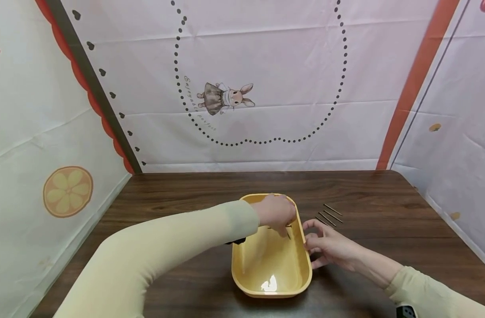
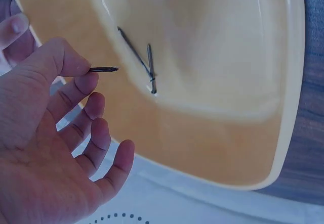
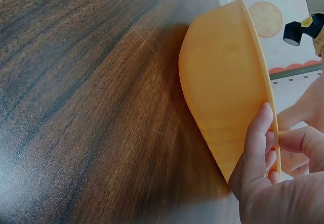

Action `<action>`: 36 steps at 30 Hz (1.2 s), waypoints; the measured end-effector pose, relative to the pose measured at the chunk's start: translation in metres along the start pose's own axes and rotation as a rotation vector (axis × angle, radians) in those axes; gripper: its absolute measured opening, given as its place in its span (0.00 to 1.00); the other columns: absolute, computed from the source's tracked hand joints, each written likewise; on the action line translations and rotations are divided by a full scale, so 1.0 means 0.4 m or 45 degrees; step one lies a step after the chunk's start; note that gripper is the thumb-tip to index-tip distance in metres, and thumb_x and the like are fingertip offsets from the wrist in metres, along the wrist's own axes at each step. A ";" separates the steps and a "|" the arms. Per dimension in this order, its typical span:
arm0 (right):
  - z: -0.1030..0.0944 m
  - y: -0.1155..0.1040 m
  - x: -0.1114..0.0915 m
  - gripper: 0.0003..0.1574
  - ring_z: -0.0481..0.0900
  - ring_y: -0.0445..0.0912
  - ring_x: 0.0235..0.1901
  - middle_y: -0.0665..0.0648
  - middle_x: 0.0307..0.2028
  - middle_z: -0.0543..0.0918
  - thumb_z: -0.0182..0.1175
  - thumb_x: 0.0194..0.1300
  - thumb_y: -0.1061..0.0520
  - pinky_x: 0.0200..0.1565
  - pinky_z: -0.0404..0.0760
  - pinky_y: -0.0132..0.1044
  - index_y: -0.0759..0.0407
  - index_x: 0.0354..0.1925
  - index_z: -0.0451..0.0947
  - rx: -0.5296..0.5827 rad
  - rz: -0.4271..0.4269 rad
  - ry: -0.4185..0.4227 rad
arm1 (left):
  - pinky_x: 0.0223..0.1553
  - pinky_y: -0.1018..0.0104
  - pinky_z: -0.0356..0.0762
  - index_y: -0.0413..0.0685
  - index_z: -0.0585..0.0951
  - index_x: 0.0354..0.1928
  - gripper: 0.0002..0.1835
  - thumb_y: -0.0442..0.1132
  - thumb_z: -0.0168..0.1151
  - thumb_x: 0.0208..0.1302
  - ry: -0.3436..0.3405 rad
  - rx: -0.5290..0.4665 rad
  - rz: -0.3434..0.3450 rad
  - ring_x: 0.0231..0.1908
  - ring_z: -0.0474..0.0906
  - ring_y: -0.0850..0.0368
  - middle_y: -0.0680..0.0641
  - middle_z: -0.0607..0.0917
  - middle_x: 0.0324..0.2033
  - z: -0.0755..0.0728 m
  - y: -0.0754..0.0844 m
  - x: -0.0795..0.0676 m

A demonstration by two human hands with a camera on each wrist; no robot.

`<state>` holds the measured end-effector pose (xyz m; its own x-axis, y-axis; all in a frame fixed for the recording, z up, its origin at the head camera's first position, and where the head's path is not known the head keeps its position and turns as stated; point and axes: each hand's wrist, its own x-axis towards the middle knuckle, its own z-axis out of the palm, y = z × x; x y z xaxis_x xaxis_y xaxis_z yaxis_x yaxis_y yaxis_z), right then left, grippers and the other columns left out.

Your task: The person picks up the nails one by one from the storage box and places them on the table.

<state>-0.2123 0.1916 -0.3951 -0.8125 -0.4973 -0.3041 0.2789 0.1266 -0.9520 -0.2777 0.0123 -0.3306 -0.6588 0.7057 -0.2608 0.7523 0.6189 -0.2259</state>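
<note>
My left hand [image 1: 275,211] is over the far end of a yellow plastic tray [image 1: 262,265]. Between thumb and index finger it pinches a dark nail [image 2: 104,69], whose pointed end sticks out; the other fingers are loosely bent. Below, two more nails [image 2: 135,53] lie on the tray's floor, meeting at one end in a V. My right hand [image 1: 331,247] grips the tray's right rim, thumb on the inner side and fingers against the outer wall [image 3: 223,72].
Several thin nails [image 1: 332,216] lie side by side on the dark wooden table [image 1: 179,274], right of the tray and just beyond my right hand. A printed cloth [image 1: 290,92] hangs behind the table and along both sides.
</note>
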 end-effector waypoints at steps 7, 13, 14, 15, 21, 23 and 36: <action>0.007 0.002 0.000 0.32 0.80 0.44 0.35 0.51 0.37 0.81 0.53 0.61 0.64 0.34 0.87 0.41 0.62 0.59 0.51 0.005 0.005 -0.002 | 0.39 0.63 0.70 0.61 0.79 0.24 0.12 0.54 0.71 0.55 0.012 0.007 -0.037 0.44 0.72 0.58 0.61 0.80 0.38 -0.028 -0.018 -0.018; 0.008 -0.001 0.001 0.33 0.80 0.43 0.34 0.51 0.37 0.80 0.53 0.61 0.65 0.33 0.87 0.40 0.63 0.60 0.50 0.002 -0.006 -0.001 | 0.42 0.62 0.71 0.61 0.79 0.24 0.11 0.52 0.72 0.53 0.034 0.005 -0.057 0.43 0.72 0.58 0.60 0.78 0.36 -0.035 -0.036 -0.031; 0.007 -0.001 0.001 0.33 0.80 0.43 0.34 0.51 0.37 0.80 0.53 0.61 0.65 0.33 0.86 0.40 0.63 0.60 0.50 0.002 -0.009 0.000 | 0.41 0.63 0.71 0.61 0.78 0.24 0.11 0.52 0.72 0.54 0.037 0.004 -0.062 0.43 0.71 0.59 0.61 0.78 0.35 -0.034 -0.040 -0.034; 0.007 -0.001 0.001 0.33 0.79 0.43 0.34 0.51 0.36 0.80 0.53 0.61 0.65 0.33 0.86 0.40 0.63 0.60 0.50 0.001 -0.013 -0.001 | 0.41 0.63 0.71 0.61 0.78 0.24 0.11 0.51 0.72 0.54 0.039 0.003 -0.069 0.42 0.71 0.59 0.61 0.77 0.35 -0.034 -0.045 -0.036; 0.004 -0.001 -0.001 0.32 0.79 0.43 0.34 0.51 0.36 0.81 0.53 0.61 0.65 0.33 0.86 0.40 0.62 0.59 0.50 -0.005 -0.029 -0.005 | 0.34 0.65 0.63 0.60 0.74 0.20 0.12 0.46 0.69 0.54 0.067 -0.051 -0.098 0.38 0.67 0.59 0.59 0.75 0.33 -0.031 -0.079 -0.056; 0.004 -0.001 0.000 0.32 0.79 0.43 0.34 0.51 0.37 0.81 0.53 0.61 0.65 0.33 0.86 0.40 0.62 0.59 0.50 -0.004 -0.030 -0.003 | 0.34 0.65 0.61 0.60 0.72 0.19 0.15 0.45 0.69 0.54 0.073 -0.075 -0.108 0.37 0.66 0.58 0.59 0.74 0.32 -0.030 -0.090 -0.064; 0.010 0.001 -0.001 0.32 0.79 0.43 0.34 0.52 0.37 0.81 0.53 0.60 0.65 0.33 0.86 0.39 0.63 0.59 0.50 -0.014 -0.031 0.006 | 0.32 0.65 0.59 0.57 0.67 0.16 0.20 0.42 0.71 0.53 0.124 -0.153 -0.217 0.36 0.65 0.55 0.57 0.70 0.29 0.003 -0.170 -0.121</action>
<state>-0.2098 0.1885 -0.3953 -0.8216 -0.4960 -0.2810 0.2533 0.1239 -0.9594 -0.2969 -0.0644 -0.3036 -0.7780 0.6135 -0.1352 0.6281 0.7647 -0.1440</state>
